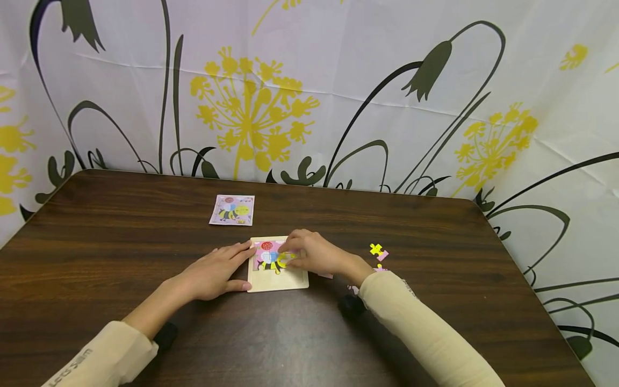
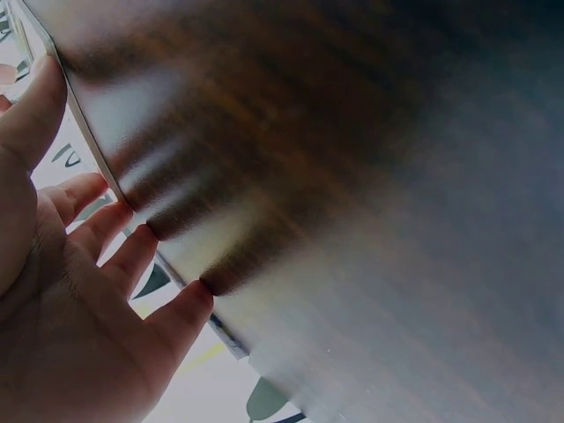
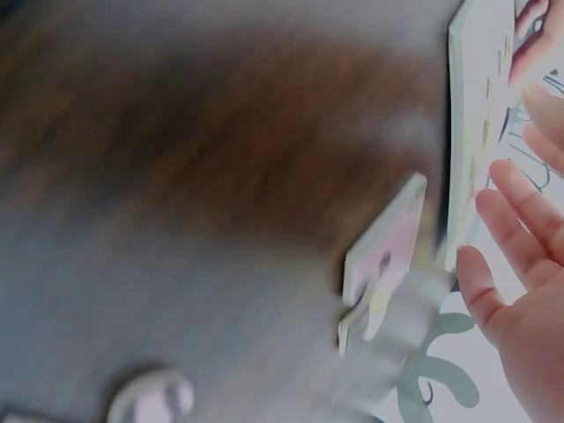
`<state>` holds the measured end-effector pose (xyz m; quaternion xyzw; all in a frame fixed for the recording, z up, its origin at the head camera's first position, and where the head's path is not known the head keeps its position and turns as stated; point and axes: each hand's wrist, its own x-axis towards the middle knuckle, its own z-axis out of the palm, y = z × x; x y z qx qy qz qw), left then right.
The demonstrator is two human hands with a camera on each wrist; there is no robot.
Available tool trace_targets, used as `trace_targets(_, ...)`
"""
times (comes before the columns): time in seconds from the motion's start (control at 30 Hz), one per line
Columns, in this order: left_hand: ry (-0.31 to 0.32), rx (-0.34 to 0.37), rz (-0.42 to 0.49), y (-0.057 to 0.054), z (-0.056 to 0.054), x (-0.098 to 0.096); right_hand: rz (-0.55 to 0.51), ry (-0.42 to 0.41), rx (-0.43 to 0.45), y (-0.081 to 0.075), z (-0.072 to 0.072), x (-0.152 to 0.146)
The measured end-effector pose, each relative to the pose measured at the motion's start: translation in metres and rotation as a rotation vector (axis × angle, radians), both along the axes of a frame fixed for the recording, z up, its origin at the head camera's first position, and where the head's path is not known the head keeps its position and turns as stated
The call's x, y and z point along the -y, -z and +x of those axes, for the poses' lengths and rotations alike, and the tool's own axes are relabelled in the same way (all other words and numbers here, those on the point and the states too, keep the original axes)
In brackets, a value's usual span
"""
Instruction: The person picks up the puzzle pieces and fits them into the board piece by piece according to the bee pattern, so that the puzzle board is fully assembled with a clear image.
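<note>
A square wooden puzzle tray (image 1: 275,283) lies at the middle of the table, its upper part filled with puzzle pieces (image 1: 265,260) showing a bee and a red balloon. The lower part shows bare wood. My left hand (image 1: 213,274) rests along the tray's left side, fingers at the upper left corner and thumb at the lower left. In the left wrist view its fingers (image 2: 128,260) are spread and hold nothing. Over the tray's right side, my right hand (image 1: 316,255) touches the pieces by the bee's yellow face, thumb and fingers apart. Its palm hides the tray's upper right.
Several loose puzzle pieces (image 1: 376,249) lie right of the tray, some partly behind the right forearm. A pink piece (image 3: 392,242) lies close beside the tray in the right wrist view. Behind the tray, to the left, lies a bee picture card (image 1: 234,209). A patterned curtain (image 1: 358,64) hangs behind the table.
</note>
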<state>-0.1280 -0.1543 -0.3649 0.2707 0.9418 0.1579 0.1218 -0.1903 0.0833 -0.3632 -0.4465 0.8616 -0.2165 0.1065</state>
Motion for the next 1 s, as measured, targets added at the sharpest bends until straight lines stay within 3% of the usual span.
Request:
trace_targets(0.47, 0.005, -0.01, 0.004, 0.001, 0.0, 0.0, -0.042, 0.09, 0.04, -0.011, -0.013, -0.046)
trace_targets(0.8, 0.001, -0.007, -0.003, -0.001, 0.001, -0.001, -0.014, 0.25, 0.058, -0.017, -0.022, -0.104)
trace_targets(1.0, 0.003, -0.011, -0.004, 0.0, 0.001, 0.0, 0.015, 0.355, 0.063, -0.013, -0.022, -0.138)
